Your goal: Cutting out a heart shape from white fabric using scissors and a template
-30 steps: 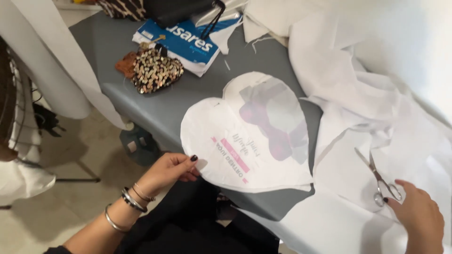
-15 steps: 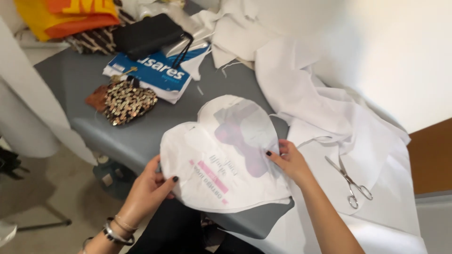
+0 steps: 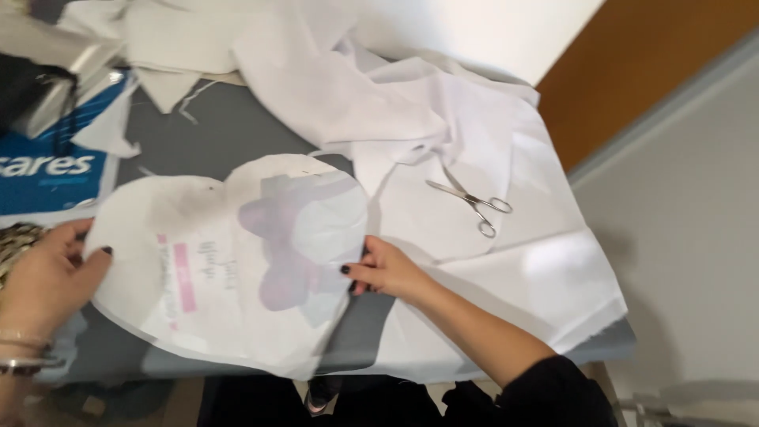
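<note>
White, heart-shaped paper pattern (image 3: 237, 261) lies flat on the grey table (image 3: 229, 126) in the lower left centre of the frame; a purple shape and a pink strip show through its surface. Left hand (image 3: 43, 277), at the left edge of the frame, pinches the left border of the pattern, thumb on top with a dark-painted nail, remaining fingers curled beneath the paper; bracelets (image 3: 24, 352) circle the wrist. Right hand (image 3: 387, 269), just right of centre, grips the right border of the pattern, fingers folded closed around the edge. White fabric (image 3: 443, 119) lies bunched across the upper centre of the frame and spreads flat over the right end of the table, hanging past its edge. Metal scissors (image 3: 473, 202) rest on this fabric, above and to the right of the right hand, apart from it, blades closed. At the upper left, a blue printed package (image 3: 47, 178) sits partly under paper scraps (image 3: 107, 130), touching the upper left border of the pattern.
</note>
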